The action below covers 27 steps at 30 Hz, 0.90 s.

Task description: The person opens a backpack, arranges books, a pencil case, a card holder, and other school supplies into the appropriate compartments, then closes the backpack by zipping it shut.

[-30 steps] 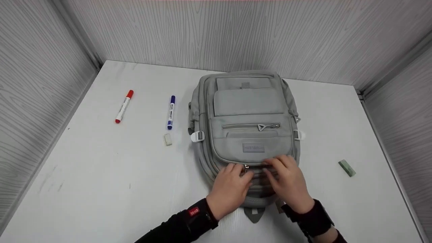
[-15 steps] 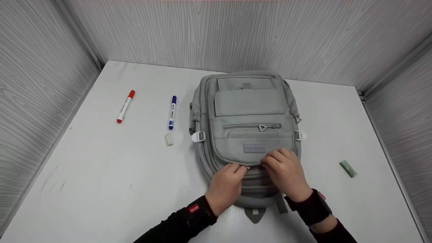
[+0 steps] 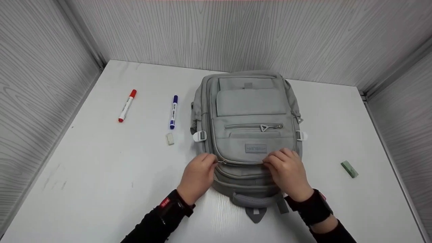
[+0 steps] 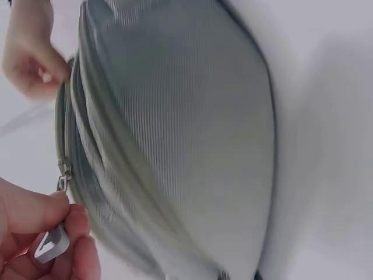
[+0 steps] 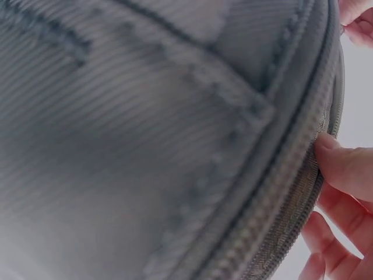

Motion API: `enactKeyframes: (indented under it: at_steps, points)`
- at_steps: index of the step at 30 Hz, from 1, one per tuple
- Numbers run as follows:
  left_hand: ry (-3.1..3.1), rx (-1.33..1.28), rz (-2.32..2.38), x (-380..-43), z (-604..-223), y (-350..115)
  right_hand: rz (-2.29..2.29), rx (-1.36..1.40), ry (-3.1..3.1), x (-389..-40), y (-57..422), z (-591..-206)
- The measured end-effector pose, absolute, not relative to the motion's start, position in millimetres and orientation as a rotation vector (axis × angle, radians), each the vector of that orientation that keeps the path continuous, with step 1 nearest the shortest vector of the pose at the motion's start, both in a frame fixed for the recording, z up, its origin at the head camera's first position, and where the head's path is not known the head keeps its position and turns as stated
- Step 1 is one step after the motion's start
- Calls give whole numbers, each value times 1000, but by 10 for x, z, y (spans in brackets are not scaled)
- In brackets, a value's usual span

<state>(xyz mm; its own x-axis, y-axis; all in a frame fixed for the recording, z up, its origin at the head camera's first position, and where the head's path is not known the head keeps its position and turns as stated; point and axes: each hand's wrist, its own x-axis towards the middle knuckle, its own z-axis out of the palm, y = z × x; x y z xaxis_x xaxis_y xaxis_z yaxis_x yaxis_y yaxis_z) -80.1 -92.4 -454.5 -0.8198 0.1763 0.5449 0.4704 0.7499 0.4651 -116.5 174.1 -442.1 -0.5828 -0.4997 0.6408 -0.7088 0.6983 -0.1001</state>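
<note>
A grey backpack (image 3: 251, 103) lies on its back with its top end nearest the person. At the left corner of its front pocket, my left hand (image 3: 197, 175) pinches a zipper pull (image 4: 53, 242) between thumb and fingers. The metal zipper slider (image 4: 64, 174) sits on the track just beyond the thumb. My right hand (image 3: 287, 172) pinches the zippered edge of the same pocket farther right. In the right wrist view, that thumb (image 5: 344, 166) presses the toothed edge (image 5: 309, 204), where the two zipper rows stand apart.
On the white table (image 3: 101, 168), a red marker (image 3: 127, 106), a blue marker (image 3: 173, 112) and a small white eraser (image 3: 169, 139) lie left of the backpack. A green eraser (image 3: 349, 169) lies at right. Grey wood-grain panels (image 3: 216, 33) enclose the table's back and sides.
My left hand has moved left, drawing the zipper slider from the middle of the pocket edge to its left corner. My right hand has closed its fingers on the edge and stayed there.
</note>
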Motion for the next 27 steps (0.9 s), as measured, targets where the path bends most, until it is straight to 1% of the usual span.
enactKeyframes:
  at_steps: [5,11,22,27]
  points:
    - [-2515,-439,-853,-904,-4481,-1070,477,912,-2330,-1172,1757,-4422]
    - [-2521,-370,-849,-1120,-4397,-1196,503,907,-2326,-1170,1755,-4415]
    - [-2727,-321,-777,-1830,-4261,-1313,524,883,-2305,-1169,1763,-4438]
    - [-2793,-262,-736,-2067,-4262,-1317,542,886,-2292,-1173,1765,-4459]
